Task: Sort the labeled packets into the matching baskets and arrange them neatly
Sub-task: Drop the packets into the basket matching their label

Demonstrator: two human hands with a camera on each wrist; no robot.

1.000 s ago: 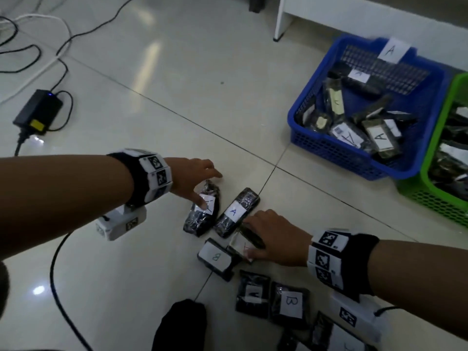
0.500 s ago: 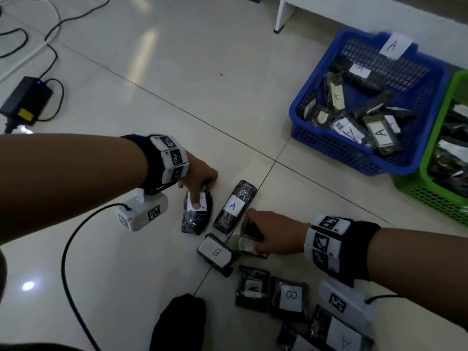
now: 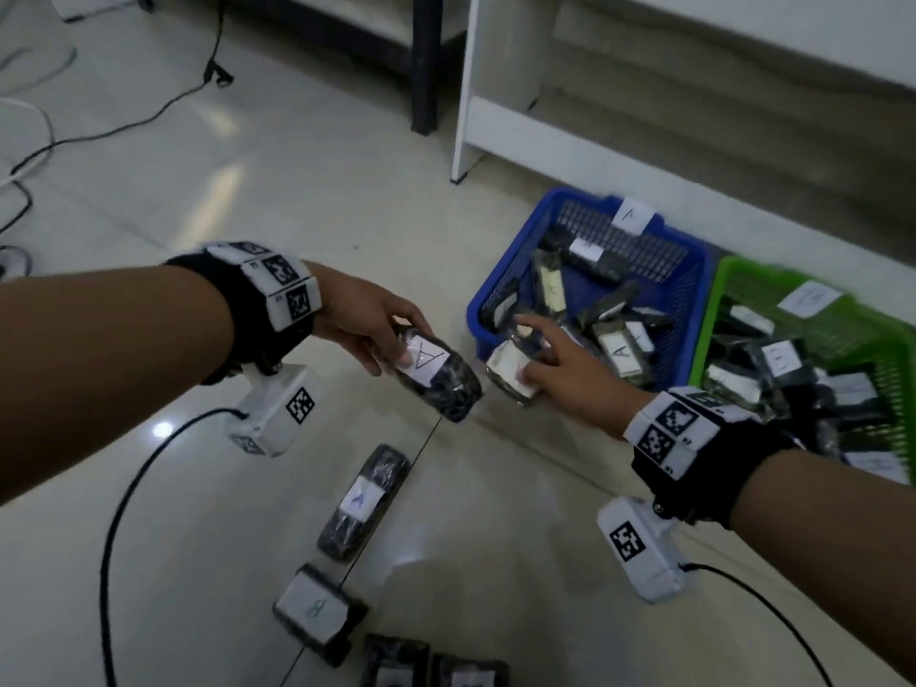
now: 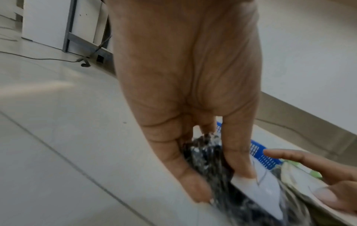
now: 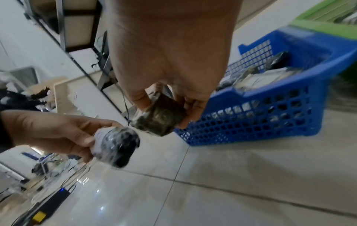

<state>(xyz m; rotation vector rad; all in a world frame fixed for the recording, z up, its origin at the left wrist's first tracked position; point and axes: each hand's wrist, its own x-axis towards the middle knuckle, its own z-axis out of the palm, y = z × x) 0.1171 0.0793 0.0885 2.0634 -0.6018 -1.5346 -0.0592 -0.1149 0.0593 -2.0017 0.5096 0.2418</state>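
My left hand (image 3: 369, 329) grips a dark packet labelled A (image 3: 436, 371) (image 4: 228, 175) (image 5: 117, 148) in the air, left of the blue basket (image 3: 483, 309) (image 5: 289, 110). My right hand (image 3: 565, 369) pinches a smaller greenish packet (image 3: 508, 371) (image 5: 160, 120) at the blue basket's near left corner, with its index finger held straight. The blue basket, tagged A, holds several packets. Beside it on the right, the green basket (image 3: 714, 309) also holds several labelled packets.
On the tiled floor near me lie another A packet (image 3: 364, 503), a white-labelled packet (image 3: 317, 607) and more at the bottom edge. A white shelf leg (image 3: 463, 136) and a dark post (image 3: 426, 62) stand behind the baskets. Cables (image 3: 124, 126) run across the floor at left.
Both hands have lifted from the pile on the floor, each with a packet, and moved up and right to the blue basket. The head view has swung toward the baskets.
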